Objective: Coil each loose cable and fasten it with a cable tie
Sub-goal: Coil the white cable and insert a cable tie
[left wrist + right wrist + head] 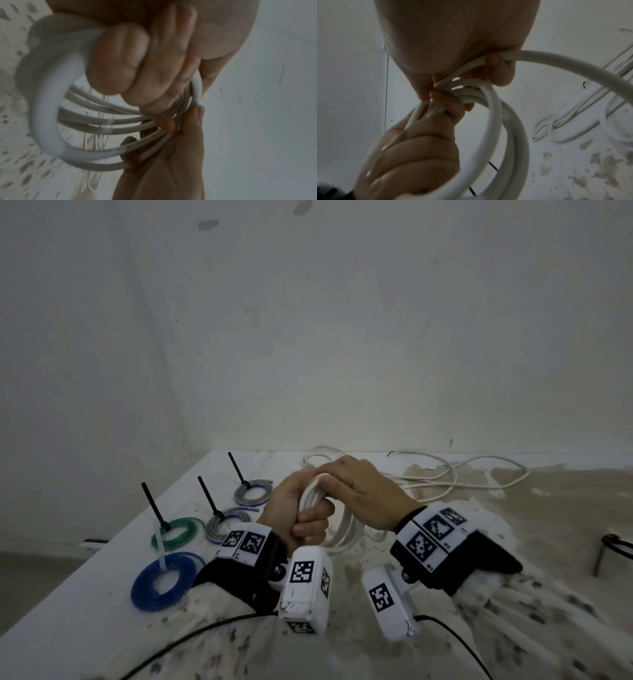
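Two walls meet behind a white table [102,594] whose right part is stained brown, and loose runs of a white cable [445,474] lie along its far edge. Above the table's middle the left hand [294,508] has its fingers curled tight round a bundle of that cable's loops [346,529], which hang from its fist, while the right hand [363,491] lies over the bundle's top with fingers bent onto the strands. Four tied coils lie left: blue coil [161,580], green coil [174,532], two grey coils [226,523].
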